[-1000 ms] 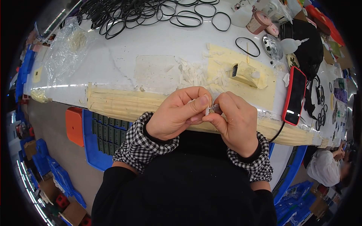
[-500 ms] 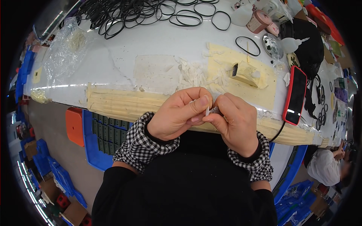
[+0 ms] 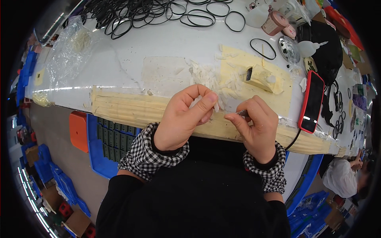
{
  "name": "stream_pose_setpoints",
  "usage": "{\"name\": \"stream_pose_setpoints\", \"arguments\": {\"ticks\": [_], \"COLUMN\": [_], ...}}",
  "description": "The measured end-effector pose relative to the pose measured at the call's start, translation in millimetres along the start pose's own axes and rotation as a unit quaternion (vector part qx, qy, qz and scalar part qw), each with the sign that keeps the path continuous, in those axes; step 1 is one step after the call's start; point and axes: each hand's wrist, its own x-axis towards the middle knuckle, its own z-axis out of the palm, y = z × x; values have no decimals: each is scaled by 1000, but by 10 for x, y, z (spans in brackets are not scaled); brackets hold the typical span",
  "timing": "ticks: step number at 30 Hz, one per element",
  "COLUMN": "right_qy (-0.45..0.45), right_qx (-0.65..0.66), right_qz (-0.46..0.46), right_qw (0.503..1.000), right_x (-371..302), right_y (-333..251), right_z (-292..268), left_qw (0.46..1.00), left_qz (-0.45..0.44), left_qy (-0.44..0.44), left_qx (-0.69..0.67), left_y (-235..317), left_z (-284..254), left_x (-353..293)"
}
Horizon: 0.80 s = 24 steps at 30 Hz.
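Observation:
My left hand is closed, thumb pressed on its fingers, over the table's front edge. Thin white strips stick out at its fingertips; how much more lies inside the fist is hidden. A short gap to the right, my right hand pinches a small, thin grey metal piece, blade-like in look, between thumb and fingers. Just beyond both hands, a heap of white strip scraps lies on the white table, spilling over a yellow sheet. On that sheet rests a yellow-wrapped block with a dark end.
Black rubber rings pile up at the back. A red-cased phone with a cable lies at right, near a pink cup. Crumpled clear plastic is at left. Yellow tape covers the table edge, above a blue crate.
My hands have come apart: the right one moved right with the grey metal piece, while the left rose slightly and still grips the white strips.

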Motion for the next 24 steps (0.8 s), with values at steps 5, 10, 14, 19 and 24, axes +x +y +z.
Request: {"name": "stream_pose_setpoints", "arguments": {"ticks": [5, 10, 14, 19, 24], "right_qy": [28, 6, -14, -19, 53], "right_qx": [-17, -71, -107, -118, -34], "right_qz": [49, 27, -25, -17, -31], "right_qw": [998, 997, 994, 993, 998], "right_x": [-42, -62, -31, 3, 37], "right_y": [51, 51, 0, 13, -37], "right_z": [-18, 25, 152, 184, 101], "left_qw": [999, 980, 971, 983, 997], "left_qz": [30, 31, 43, 40, 9], "left_qy": [27, -35, -33, -9, -4], "left_qx": [-13, -191, -231, -177, -79], "left_y": [20, 78, 92, 77, 51], "left_z": [14, -179, -216, -195, -70], "left_x": [13, 55, 55, 26, 7]}}
